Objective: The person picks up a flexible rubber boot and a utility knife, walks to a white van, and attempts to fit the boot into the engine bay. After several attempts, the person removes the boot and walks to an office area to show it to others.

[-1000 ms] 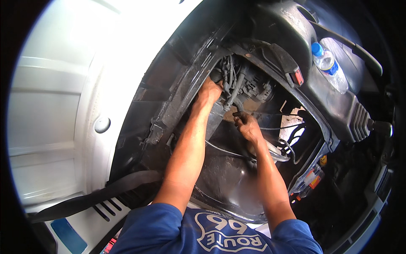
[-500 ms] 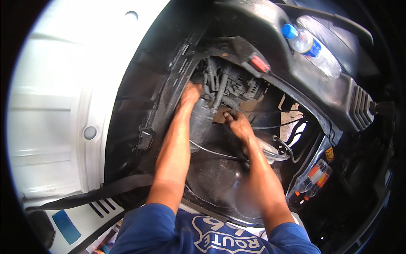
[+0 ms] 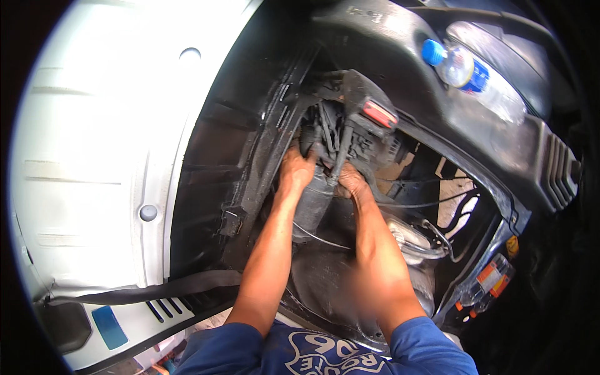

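Note:
Both my hands reach into a dirty opening in a vehicle's floor. My left hand (image 3: pixel 298 169) is bent around the top of a dusty dark cylinder (image 3: pixel 309 215), its fingertips at a dark rounded part and partly hidden. Just to its right, my right hand (image 3: pixel 354 180) has curled fingers beside the lower end of a grey hose (image 3: pixel 339 156). What the fingers of either hand hold, if anything, cannot be made out. Dusty hoses and ribbed machine parts (image 3: pixel 360 144) fill the space beyond. A thin pale cable (image 3: pixel 322 237) runs below the cylinder.
A red-topped latch piece (image 3: pixel 380 115) overhangs the opening's far edge. At right are black cables (image 3: pixel 419 205) and a pale metal part (image 3: pixel 409 240). A blue-capped bottle (image 3: pixel 469 70) lies at far right; small orange-labelled bottles (image 3: pixel 490 281) sit lower. A white panel (image 3: pixel 94 187) stands left.
My right hand has moved up and left to the grey hose, close to my left hand. My left hand's fingers now show more, at the cylinder's top. The whole view has shifted slightly.

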### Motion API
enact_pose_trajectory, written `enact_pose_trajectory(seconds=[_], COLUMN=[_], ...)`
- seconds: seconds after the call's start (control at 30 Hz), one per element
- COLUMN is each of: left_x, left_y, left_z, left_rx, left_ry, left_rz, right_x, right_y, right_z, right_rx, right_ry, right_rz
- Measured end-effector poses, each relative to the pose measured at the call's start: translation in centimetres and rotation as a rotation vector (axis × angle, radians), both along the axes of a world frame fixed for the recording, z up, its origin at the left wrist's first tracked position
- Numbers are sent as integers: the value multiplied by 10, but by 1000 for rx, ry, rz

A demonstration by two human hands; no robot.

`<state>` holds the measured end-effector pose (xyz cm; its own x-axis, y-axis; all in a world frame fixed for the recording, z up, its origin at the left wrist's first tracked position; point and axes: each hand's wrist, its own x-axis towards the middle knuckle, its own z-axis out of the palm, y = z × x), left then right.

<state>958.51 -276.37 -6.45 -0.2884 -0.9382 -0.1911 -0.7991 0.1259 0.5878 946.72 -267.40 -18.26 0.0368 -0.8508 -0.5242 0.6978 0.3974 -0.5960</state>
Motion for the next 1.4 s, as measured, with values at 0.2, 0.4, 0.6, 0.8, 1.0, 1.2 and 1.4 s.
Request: enact_pose_trajectory(seconds=[0.2,0.4,0.6,0.8,1.0,1.2,1.4], left_x=[0,-11,-18,-9,-13,-9,0], left_y=[-5,-6,1,-7,-10,-12,-21], left_z=[-17,-8,14,-13,-13,5,-5], left_rx=[-86,-233,164,-5,246,80,112], left_ry=[91,-41,-160,-146,-51,-186,-197], left_rz=[-38,-26,10,-87,-8,-94,-115], right_x=[8,14,6,11,25,24,19], right_y=[-18,-32,-28,-27,-39,-25,-24], right_z=[2,15,1,-38,-62,-20,-8], right_rx=[43,-134,-269,-562,-203,111,92], right_ry=[165,365,716,1027,442,-175,194], right_rz=[-140,-166,79,-102,71,-220,-30])
